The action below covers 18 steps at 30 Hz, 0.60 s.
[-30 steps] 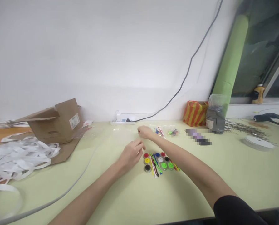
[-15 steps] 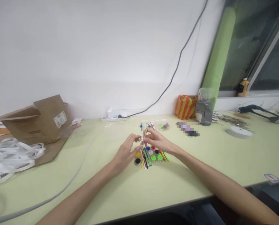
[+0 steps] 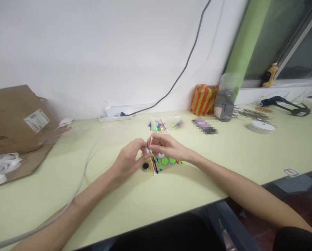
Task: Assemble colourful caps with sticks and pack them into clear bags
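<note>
Looking down at the two bare hands above the pale green tabletop, what does each one hold?

The left hand is curled, its fingers closed around a small white round disc from the left. The right hand is closed into a pinch from the other side, around the lower part of a thin white plastic stick.

Which way does that stick lie?

Its long axis stands nearly upright, rising between the two hands. The right hand is nearer to it, while the disc sits closer to the left hand. The fingers hide the join, so I can't tell whether the stick is seated in the disc.

And where is all this?

It's held just above a heap of thin multicoloured plastic sticks, beside a round lime-green cap and a round black-centred cap.

What lies farther off?

A clear plastic bag of small coloured sticks lies beyond the hands, in front of a white power strip.
</note>
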Each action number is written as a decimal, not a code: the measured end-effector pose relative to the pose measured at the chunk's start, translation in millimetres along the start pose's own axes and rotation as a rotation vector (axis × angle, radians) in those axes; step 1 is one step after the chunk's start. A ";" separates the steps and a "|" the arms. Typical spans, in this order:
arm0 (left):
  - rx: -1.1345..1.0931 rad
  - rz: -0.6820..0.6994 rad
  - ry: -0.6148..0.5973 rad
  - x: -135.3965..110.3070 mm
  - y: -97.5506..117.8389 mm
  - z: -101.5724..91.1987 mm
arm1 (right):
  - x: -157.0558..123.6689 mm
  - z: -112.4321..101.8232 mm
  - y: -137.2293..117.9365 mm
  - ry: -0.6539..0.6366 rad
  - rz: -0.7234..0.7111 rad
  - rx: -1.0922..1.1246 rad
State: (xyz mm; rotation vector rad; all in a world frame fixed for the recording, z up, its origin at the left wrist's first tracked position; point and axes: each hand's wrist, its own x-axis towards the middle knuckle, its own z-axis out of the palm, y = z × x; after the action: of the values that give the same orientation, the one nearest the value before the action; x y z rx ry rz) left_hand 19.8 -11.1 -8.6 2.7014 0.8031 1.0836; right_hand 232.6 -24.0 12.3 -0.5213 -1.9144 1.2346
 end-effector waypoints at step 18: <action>-0.033 -0.155 -0.076 -1.3 -0.4 -10.7 | -5.0 -38.4 -12.3 0.230 0.137 -0.307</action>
State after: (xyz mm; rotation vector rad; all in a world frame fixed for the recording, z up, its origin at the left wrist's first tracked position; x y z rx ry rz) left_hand 11.6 -12.3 -1.6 2.5861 0.9552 0.9458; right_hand 266.9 -11.0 29.8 -0.9279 -1.9025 0.9197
